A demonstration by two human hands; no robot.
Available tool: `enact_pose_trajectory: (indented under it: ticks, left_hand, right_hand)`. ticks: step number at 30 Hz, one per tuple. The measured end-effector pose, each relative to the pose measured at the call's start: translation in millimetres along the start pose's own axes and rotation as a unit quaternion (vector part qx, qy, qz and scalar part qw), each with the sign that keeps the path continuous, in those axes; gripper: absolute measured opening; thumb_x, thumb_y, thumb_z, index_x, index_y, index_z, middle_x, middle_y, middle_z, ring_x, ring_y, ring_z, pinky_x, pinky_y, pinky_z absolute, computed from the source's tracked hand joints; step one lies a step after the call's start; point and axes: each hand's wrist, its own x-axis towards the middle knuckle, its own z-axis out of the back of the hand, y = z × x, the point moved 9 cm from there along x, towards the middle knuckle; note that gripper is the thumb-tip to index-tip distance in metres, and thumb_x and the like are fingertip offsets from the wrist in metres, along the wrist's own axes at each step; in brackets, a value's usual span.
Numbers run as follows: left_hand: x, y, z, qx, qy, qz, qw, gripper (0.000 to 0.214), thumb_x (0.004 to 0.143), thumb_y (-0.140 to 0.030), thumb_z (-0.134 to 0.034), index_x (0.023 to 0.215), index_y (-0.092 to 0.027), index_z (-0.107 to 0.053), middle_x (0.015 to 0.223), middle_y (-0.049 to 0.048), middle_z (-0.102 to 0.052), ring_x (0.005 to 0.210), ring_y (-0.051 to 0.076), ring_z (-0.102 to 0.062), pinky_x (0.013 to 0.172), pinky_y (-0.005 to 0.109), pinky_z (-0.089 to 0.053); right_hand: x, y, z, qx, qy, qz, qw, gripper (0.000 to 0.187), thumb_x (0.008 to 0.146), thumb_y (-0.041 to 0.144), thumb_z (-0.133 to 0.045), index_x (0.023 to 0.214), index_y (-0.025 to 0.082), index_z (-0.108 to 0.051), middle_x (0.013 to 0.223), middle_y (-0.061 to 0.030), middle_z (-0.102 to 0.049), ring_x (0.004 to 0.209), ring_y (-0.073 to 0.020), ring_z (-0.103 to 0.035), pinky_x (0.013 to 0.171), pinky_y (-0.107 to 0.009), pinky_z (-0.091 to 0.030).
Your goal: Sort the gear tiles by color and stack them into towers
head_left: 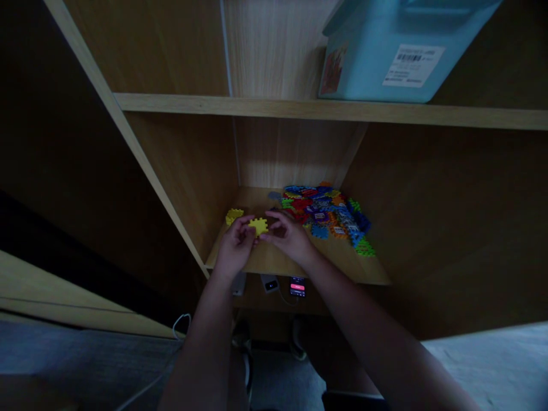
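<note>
A yellow notched interlocking puzzle piece (258, 226) is held up over the lower shelf. My left hand (236, 244) grips its left side between thumb and fingers. On the other side, my right hand (292, 235) has thumb and index finger spread apart, the thumb at the piece's lower right corner. Whether that thumb presses on it is hard to see. Behind my left hand lies a small stack of yellow puzzle pieces (234, 214). Beyond my right hand spreads a heap of mixed puzzle pieces (321, 208) in red, blue, orange and green.
Upright wooden panels enclose the lower shelf (274, 260) on both sides. Above it, an upper shelf board (265, 108) carries a light blue bin (363, 63). Below the lower shelf sit a lit phone (297, 286) and a small device with a display (270, 283).
</note>
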Motion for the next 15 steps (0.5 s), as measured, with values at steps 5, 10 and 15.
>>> enact_pose_trajectory:
  ticks: [5, 10, 15]
  left_hand:
    - [1, 5, 2.3, 0.022, -0.007, 0.015, 1.000, 0.032, 0.100, -0.030, -0.061, 0.131, -0.020, -0.064, 0.087, 0.0035, -0.073, 0.064, 0.016, -0.069, 0.062, 0.028, -0.056]
    - [4, 14, 3.8, 0.007, -0.010, 0.037, 0.999, 0.040, 0.100, -0.024, -0.060, 0.139, -0.021, -0.056, 0.084, 0.0023, -0.073, 0.062, 0.017, -0.071, 0.057, 0.027, -0.054]
    - [4, 8, 5.8, 0.043, -0.019, 0.026, 0.999, 0.038, 0.102, -0.025, -0.060, 0.140, -0.021, -0.054, 0.082, 0.0014, -0.073, 0.060, 0.017, -0.071, 0.058, 0.029, -0.055]
  right_hand:
    - [-1, -3, -7, -0.060, 0.032, 0.035, 0.997, 0.057, 0.082, 0.040, -0.089, 0.134, 0.030, -0.069, 0.117, -0.0047, -0.074, 0.084, -0.0174, -0.071, 0.078, -0.033, -0.058]
    - [0, -10, -7, -0.071, 0.042, 0.030, 0.996, 0.051, 0.083, 0.036, -0.088, 0.131, 0.029, -0.071, 0.107, -0.0024, -0.076, 0.081, -0.0164, -0.068, 0.078, -0.032, -0.056]
    - [-1, -7, -6, -0.067, 0.043, 0.026, 0.997, 0.045, 0.082, 0.039, -0.087, 0.124, 0.028, -0.073, 0.100, -0.0010, -0.076, 0.077, -0.0161, -0.066, 0.074, -0.031, -0.055]
